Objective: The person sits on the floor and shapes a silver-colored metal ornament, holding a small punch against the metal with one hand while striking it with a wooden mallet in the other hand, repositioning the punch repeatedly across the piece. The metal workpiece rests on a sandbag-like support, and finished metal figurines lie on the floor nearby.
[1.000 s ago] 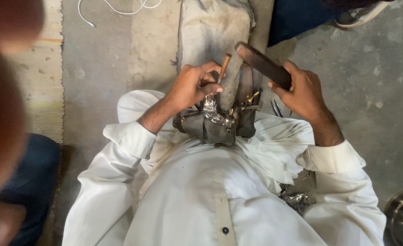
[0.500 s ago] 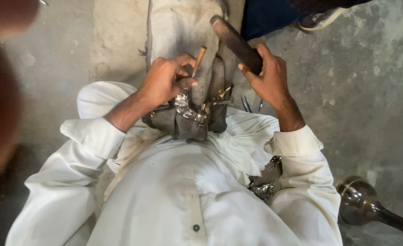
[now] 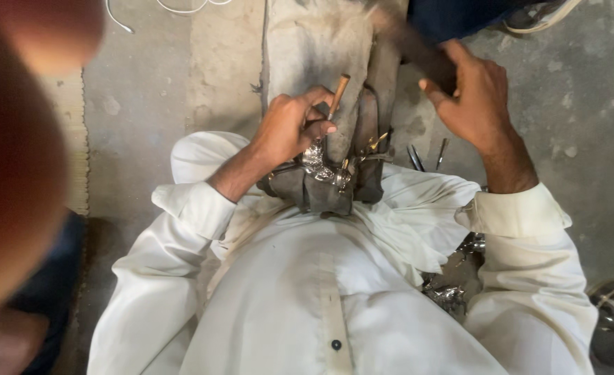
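The left hand [image 3: 289,132] is closed around a small punch [image 3: 337,93] with a wooden-coloured top end; the fingers wrap its lower part, and the top stands out above the fist, tilted a little to the right. The lower tip of the punch is hidden behind the fingers. Just under this hand lies a shiny silver metal piece [image 3: 321,167], resting on a dark pad [image 3: 314,191] in the person's lap — the hand touches or nearly touches it, I cannot tell which.

The right hand [image 3: 474,97] is raised, well apart from the punch, and is gripped tight on the handle of a dark hammer [image 3: 408,42], which is blurred. A grey block [image 3: 314,48] lies on the concrete floor [image 3: 564,139] beyond the lap. Some thin metal tools [image 3: 425,156] lie near the right wrist.
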